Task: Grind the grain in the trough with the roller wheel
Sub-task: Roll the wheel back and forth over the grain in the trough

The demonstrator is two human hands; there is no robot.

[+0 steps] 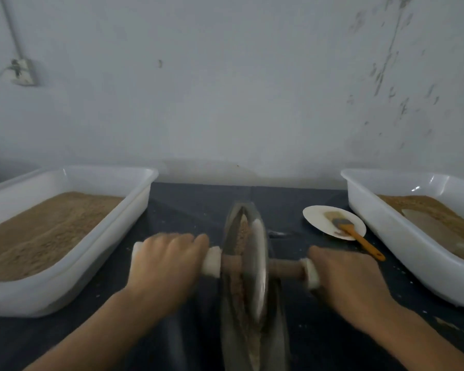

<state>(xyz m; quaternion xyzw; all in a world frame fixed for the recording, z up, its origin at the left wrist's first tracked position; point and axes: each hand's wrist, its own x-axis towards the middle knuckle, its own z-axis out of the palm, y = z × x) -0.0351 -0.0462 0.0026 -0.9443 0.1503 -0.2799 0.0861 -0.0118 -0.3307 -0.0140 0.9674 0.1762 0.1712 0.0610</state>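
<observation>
Two hands are gripping the axle of the wheel point(259, 266) at lower centre: the left hand point(162, 266) is curling round the white-wrapped left end, the right hand point(346, 279) round the right end. The wheel is standing upright in the trough point(232, 231), with grain point(243, 236) lying along the groove. White tubs point(134, 210) of grain are sitting at both frame edges on the dark counter point(193, 207). A brush point(355, 234) is lying on a plate point(316, 218) right of the trough.

Two hands, left point(162, 266) and right point(350, 281). One wheel point(259, 271) in one trough point(232, 231). Two white tubs, left point(73, 263) and right point(402, 242), one plate point(316, 216), one brush point(356, 235), one table point(188, 204).
</observation>
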